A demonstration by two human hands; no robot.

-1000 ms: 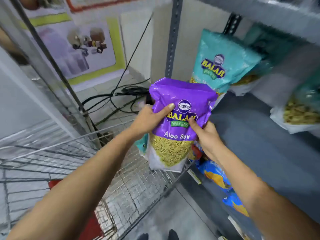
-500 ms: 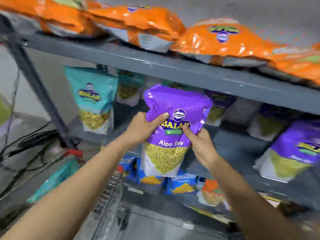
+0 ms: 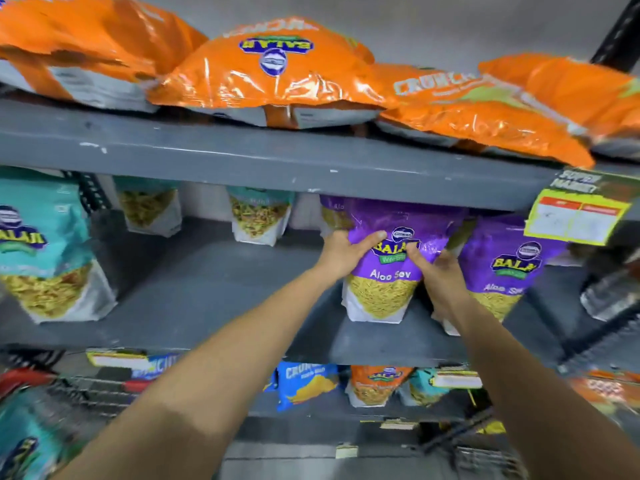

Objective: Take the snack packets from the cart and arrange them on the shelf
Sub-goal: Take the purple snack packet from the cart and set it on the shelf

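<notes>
A purple Aloo Sev packet (image 3: 388,289) stands upright on the grey middle shelf (image 3: 214,299), its base on the shelf board. My left hand (image 3: 341,252) grips its left side and my right hand (image 3: 438,271) grips its right side. A second purple Aloo Sev packet (image 3: 505,275) stands just to its right, and another purple one (image 3: 332,213) shows behind. The wire cart (image 3: 90,393) with a red handle is at the lower left, holding a teal packet (image 3: 31,441).
Teal packets (image 3: 41,258) stand at the left and back of the middle shelf. Orange packets (image 3: 277,71) lie on the top shelf. Blue and orange packets (image 3: 308,382) fill the lower shelf. A yellow price tag (image 3: 575,220) hangs at the right.
Both hands carried the purple packet from the cart up and forward onto the middle shelf, where it now stands beside another purple packet. The view has turned right toward the shelves.
</notes>
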